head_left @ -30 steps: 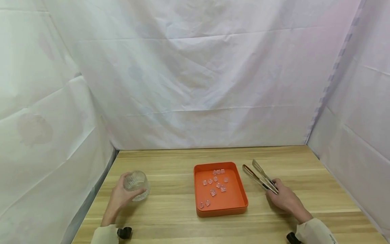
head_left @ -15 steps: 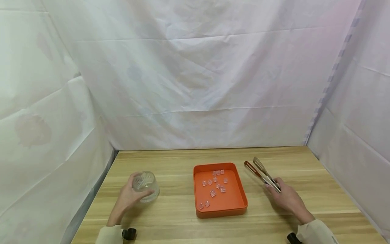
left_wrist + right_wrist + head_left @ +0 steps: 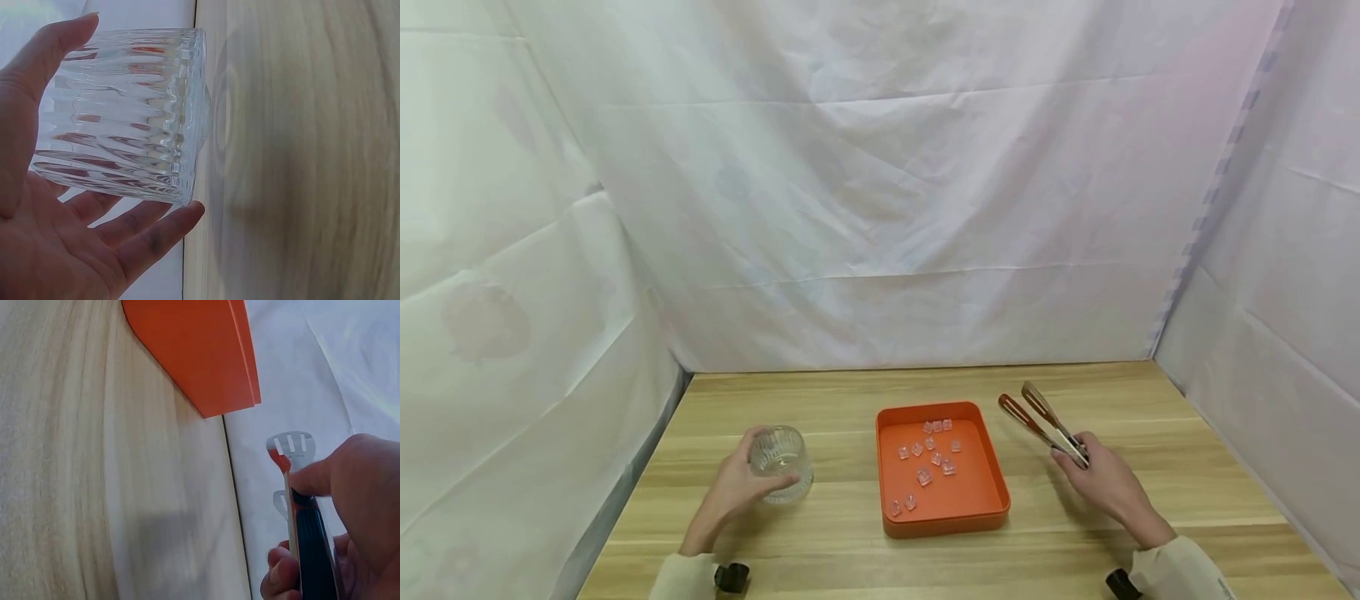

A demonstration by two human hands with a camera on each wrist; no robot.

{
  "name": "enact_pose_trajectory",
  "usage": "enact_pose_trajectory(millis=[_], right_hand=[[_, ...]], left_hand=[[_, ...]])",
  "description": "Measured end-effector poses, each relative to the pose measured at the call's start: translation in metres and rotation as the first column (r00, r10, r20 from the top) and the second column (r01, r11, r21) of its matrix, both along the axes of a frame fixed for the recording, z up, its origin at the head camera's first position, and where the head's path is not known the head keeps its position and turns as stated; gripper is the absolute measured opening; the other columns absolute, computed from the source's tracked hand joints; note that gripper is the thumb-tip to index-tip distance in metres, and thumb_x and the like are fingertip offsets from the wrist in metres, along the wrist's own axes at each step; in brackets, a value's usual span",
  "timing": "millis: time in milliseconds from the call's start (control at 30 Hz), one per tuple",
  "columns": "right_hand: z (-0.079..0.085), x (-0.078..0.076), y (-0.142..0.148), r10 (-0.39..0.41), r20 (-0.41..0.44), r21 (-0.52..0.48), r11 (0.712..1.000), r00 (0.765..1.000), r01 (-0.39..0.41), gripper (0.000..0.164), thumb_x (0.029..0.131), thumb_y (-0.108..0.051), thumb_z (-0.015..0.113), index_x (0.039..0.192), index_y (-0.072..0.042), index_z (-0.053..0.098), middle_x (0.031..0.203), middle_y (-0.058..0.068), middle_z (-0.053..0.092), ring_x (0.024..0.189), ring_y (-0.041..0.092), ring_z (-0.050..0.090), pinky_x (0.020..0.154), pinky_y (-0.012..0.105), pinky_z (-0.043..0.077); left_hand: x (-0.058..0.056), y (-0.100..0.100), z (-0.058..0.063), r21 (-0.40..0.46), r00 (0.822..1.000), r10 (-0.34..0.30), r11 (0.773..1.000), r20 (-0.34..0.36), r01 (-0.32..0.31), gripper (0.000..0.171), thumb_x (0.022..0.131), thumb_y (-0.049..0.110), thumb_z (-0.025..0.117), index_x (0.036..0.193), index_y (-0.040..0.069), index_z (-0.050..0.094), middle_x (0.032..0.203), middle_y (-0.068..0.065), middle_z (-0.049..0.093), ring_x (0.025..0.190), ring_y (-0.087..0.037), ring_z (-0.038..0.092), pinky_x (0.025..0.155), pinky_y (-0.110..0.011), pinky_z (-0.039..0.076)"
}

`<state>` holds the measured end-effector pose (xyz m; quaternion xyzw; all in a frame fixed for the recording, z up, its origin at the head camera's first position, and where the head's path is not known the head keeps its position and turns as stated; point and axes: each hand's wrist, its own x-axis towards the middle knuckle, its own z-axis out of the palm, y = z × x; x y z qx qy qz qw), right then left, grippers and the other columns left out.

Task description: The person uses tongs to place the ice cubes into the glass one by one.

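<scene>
A clear ribbed drinking glass (image 3: 784,467) is gripped by my left hand (image 3: 733,492), thumb on the near side and fingers round the far side. The left wrist view shows the glass (image 3: 125,119) held just off the wooden table. On the right, my right hand (image 3: 1108,483) holds metal tongs (image 3: 1043,421) by their dark handles. The slotted tong tips are spread apart and point toward the back of the table. Between the hands lies an orange tray (image 3: 962,523) with several small clear cubes (image 3: 924,476) scattered inside. The right wrist view shows the thumb pressing on the tongs (image 3: 312,544).
The wood-grain table (image 3: 835,567) is walled in by white cloth (image 3: 865,192) at the back and both sides. In the right wrist view, the orange tray wall (image 3: 194,350) stands to the left of the tongs.
My left hand has moved right with the glass, closer to the orange tray. The right hand and the tongs have shifted only slightly; the tray and cubes stay put.
</scene>
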<state>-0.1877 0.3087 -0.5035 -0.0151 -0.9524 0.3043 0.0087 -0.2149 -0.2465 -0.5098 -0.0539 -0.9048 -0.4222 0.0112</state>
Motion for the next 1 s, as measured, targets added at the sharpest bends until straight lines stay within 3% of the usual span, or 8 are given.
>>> enact_pose_trajectory(millis=[233,367,633,1000], right_hand=[[0.007,0.001,-0.007,-0.006,0.034,0.026,1.0,0.999,0.005,0.072,0.093,-0.064,0.053,0.136,-0.007,0.048,0.077,0.003,0.057,0.06,0.017,0.048,0.051,0.033,0.038],[0.011,0.002,-0.011,0.007,0.003,0.037,0.999,1.0,-0.007,0.069,0.095,-0.06,0.053,0.134,-0.004,0.05,0.076,0.003,0.059,0.059,0.016,0.049,0.051,0.032,0.038],[0.019,0.0,-0.019,0.067,-0.118,0.05,0.997,0.991,-0.061,0.057,0.097,-0.044,0.06,0.121,0.007,0.056,0.086,0.005,0.062,0.072,0.017,0.053,0.062,0.033,0.044],[0.029,0.002,-0.033,0.076,-0.092,0.019,0.997,0.993,-0.075,0.061,0.092,-0.055,0.062,0.127,-0.005,0.058,0.073,0.0,0.055,0.06,0.013,0.046,0.052,0.028,0.037]], left_hand=[[0.002,0.01,-0.004,0.012,1.0,-0.025,1.0,-0.004,0.025,0.09,0.067,0.041,0.091,0.14,0.016,0.043,0.134,-0.023,0.056,0.121,-0.043,0.054,0.096,-0.062,0.045],[0.003,0.017,-0.004,0.033,0.999,-0.032,0.999,-0.008,0.033,0.09,0.064,0.038,0.092,0.138,0.016,0.045,0.13,-0.021,0.058,0.116,-0.04,0.057,0.094,-0.058,0.048],[0.003,0.026,-0.005,0.028,0.996,-0.086,0.996,-0.02,0.087,0.096,0.064,0.039,0.092,0.142,0.01,0.043,0.133,-0.023,0.057,0.119,-0.041,0.056,0.095,-0.058,0.047],[0.004,0.034,-0.005,0.031,0.99,-0.135,0.99,-0.032,0.136,0.094,0.063,0.036,0.094,0.139,0.012,0.045,0.129,-0.021,0.059,0.113,-0.038,0.06,0.09,-0.054,0.051]])
